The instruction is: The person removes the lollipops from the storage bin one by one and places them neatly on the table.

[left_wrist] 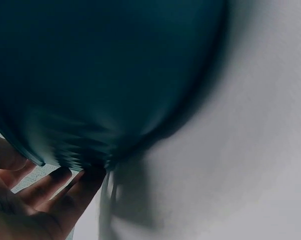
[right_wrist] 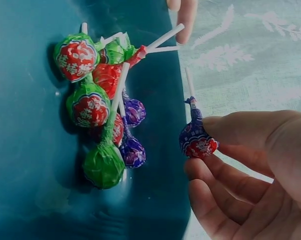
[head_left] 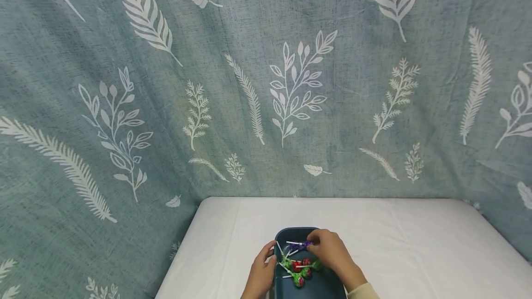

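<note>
In the right hand [head_left: 331, 250] I have a purple lollipop [right_wrist: 198, 138] pinched between thumb and fingertips, above the far end of the tray [head_left: 322, 287], while the left hand [head_left: 261, 269] touches its side, grip unclear.

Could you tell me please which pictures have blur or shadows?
Left wrist: the tray is dark, its edge soft, with a shadow on the white surface; right wrist: the held purple lollipop looks fairly sharp, shadows lying left of the green lollipops; head: light looks fairly even.
</note>
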{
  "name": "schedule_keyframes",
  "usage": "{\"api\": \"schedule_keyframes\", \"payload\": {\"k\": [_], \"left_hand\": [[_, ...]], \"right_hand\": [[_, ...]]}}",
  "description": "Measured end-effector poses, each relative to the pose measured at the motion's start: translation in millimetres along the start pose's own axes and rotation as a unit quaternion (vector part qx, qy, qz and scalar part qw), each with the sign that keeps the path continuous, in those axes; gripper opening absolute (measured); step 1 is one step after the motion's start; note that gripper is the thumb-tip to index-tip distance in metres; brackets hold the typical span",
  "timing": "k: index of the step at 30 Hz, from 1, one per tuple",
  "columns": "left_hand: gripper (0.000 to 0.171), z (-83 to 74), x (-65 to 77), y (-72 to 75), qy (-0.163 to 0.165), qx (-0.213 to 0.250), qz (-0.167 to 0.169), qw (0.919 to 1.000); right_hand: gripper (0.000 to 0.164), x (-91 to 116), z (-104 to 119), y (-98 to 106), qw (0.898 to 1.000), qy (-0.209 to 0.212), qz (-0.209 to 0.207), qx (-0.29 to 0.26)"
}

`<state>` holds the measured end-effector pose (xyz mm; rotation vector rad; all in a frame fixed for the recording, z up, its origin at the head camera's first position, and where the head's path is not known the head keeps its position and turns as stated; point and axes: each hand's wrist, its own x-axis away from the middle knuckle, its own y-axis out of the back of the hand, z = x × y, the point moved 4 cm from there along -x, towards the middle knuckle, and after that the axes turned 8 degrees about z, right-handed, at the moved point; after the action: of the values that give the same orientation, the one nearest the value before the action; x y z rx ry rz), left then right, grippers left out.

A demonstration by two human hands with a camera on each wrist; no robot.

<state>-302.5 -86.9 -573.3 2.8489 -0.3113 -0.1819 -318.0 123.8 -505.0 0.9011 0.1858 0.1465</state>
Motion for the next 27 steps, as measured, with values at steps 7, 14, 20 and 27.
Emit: {"api": "schedule_keyframes", "payload": {"k": [7,14,20,27], "left_hand": [[0.04,-0.5,1.0,-0.2,-0.003,-0.003,-0.001,1.0],[0.041,-2.6,2.3,-0.1,0.005,0.001,0.005,1.0],[0.041,0.0,1.0,0.5,0.017,0.011,0.013,0.9997],[0.042,2.0,-0.2,1.4,0.021,0.028,0.017,0.9993]], "right_hand": [[0.013,5.5,-1.3,7.4,1.0,-0.007,-0.016,-0.01],[0.013,9.7,-7.1,11.7,0.999,-0.041,-0.004,-0.027],[0.014,17.1,-11.1,18.3,0.997,-0.053,-0.01,-0.046],[0.012,23.9,-17.8,23.5,0.994,-0.071,-0.027,-0.072]]}}
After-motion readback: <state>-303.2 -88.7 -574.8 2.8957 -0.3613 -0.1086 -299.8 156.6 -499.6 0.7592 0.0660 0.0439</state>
